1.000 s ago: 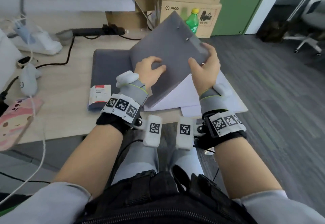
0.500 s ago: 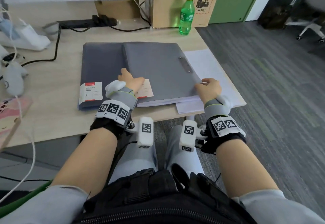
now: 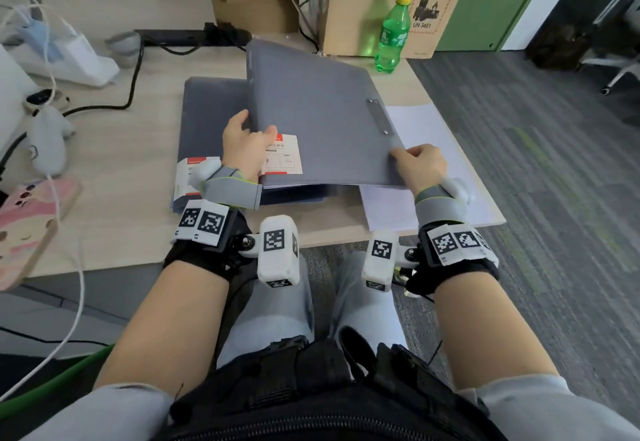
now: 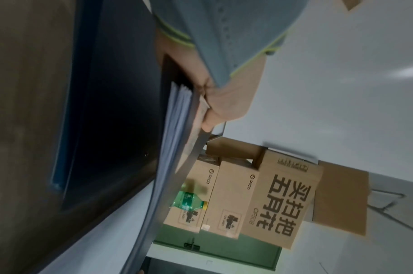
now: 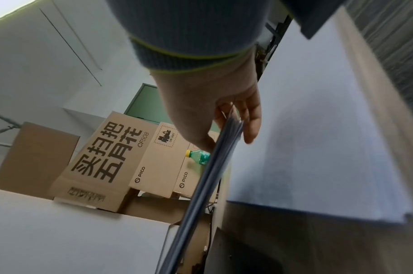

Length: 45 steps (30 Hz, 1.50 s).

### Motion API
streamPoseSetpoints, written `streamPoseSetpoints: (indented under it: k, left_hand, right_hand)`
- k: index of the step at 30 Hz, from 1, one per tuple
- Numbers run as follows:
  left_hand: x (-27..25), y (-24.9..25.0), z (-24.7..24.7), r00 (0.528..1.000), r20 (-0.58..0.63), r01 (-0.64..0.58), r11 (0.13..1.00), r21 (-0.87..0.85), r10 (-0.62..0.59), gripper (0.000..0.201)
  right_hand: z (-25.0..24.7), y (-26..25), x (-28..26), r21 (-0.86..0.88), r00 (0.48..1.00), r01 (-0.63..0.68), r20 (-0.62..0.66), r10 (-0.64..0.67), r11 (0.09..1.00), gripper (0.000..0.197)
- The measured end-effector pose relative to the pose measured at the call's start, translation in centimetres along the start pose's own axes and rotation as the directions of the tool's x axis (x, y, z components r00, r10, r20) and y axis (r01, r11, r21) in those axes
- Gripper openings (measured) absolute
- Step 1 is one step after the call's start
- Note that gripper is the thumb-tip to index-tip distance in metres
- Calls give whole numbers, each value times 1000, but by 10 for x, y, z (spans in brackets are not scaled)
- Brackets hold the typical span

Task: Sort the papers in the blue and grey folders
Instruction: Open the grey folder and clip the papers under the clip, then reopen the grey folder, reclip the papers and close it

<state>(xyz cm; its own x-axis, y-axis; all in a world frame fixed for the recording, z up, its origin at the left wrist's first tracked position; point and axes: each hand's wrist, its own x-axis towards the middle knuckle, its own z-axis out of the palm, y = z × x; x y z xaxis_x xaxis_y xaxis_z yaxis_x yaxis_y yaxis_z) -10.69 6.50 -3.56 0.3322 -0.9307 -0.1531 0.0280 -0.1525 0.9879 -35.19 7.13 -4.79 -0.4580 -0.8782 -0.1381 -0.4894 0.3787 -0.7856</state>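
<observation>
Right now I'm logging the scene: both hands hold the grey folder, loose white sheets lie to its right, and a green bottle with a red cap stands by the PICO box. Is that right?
Not quite: the cap is yellow, not red, as the head view shows on the green bottle. The rest holds: the left hand and right hand hold the grey folder, loose white sheets lie to its right, and the bottle stands by the PICO box.

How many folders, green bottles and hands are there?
Folders: 2, the held folder and the flat folder under it
Green bottles: 1, the green bottle
Hands: 2, the left hand and the right hand
Total: 5
</observation>
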Motion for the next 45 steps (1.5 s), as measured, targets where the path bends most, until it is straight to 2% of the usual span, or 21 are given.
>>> streamPoseSetpoints:
  k: [1,4,7,10,12,14,16,18,20,23,26,29,32,36,38,40,42,43,45]
  left_hand:
    - [0,1,-5,999,3,-36,999,-6,36,48]
    - [5,5,-26,994,3,-112,994,-8,112,34]
    - [13,4,-50,986,-38,-162,986,30,163,29]
    - [20,1,-69,996,-17,-87,983,165,91,6]
    - [26,-8,-82,1000,-8,-3,968,251,5,22]
    - [28,-18,-90,999,-33,16,933,360,-4,27]
    - [28,-22,-100,992,-125,36,859,510,33,29]
    - [25,-27,-110,975,-221,107,786,609,38,46]
    - [25,-31,-115,970,-230,199,798,568,-78,61]
    - [25,-29,-115,972,-174,226,805,549,-155,56]
    - [33,-30,-113,972,-185,225,812,539,-147,69]
    - [37,-30,-111,973,-190,214,823,526,-131,65]
    - [47,-39,-113,969,-204,228,823,520,-140,72]
    - [55,-43,-118,970,-194,237,762,603,-148,81]
    - [44,-26,-114,972,-193,228,753,617,-136,83]
    - [43,-18,-111,973,-184,216,814,540,-136,79]
    - [40,-12,-110,981,-111,191,914,357,-162,75]
    - [39,-11,-110,982,-58,189,936,296,-180,67]
    - [33,-10,-110,984,57,148,952,269,-169,27]
  right_hand:
    - [3,-4,0,35,999,-7,32,6,999,21]
    - [21,-20,-2,178,985,-45,174,14,983,30]
    - [38,-30,-7,289,941,-97,337,-6,952,28]
    - [51,-40,-11,330,917,-115,399,-28,937,18]
    - [59,-45,-13,332,914,-148,406,0,932,9]
    - [62,-44,-13,322,913,-161,407,17,933,11]
    - [66,-42,-11,278,916,-138,400,16,951,22]
    - [68,-41,-7,221,929,-99,371,10,970,23]
    - [71,-41,-4,171,944,-86,330,25,982,21]
    - [75,-42,-3,101,960,-68,277,37,993,32]
    - [78,-38,1,64,966,-59,254,41,996,39]
    - [79,-38,3,51,970,-50,241,36,997,40]
    - [79,-39,3,47,968,-38,249,26,998,37]
    - [79,-39,4,52,971,-27,238,14,998,38]
    - [79,-38,6,63,974,-31,225,16,998,39]
    - [79,-38,7,79,976,-36,215,18,996,41]
    - [76,-39,6,103,976,-44,215,21,994,40]
    - [74,-40,5,114,976,-48,216,22,992,37]
    - [69,-42,4,140,975,-50,219,19,989,29]
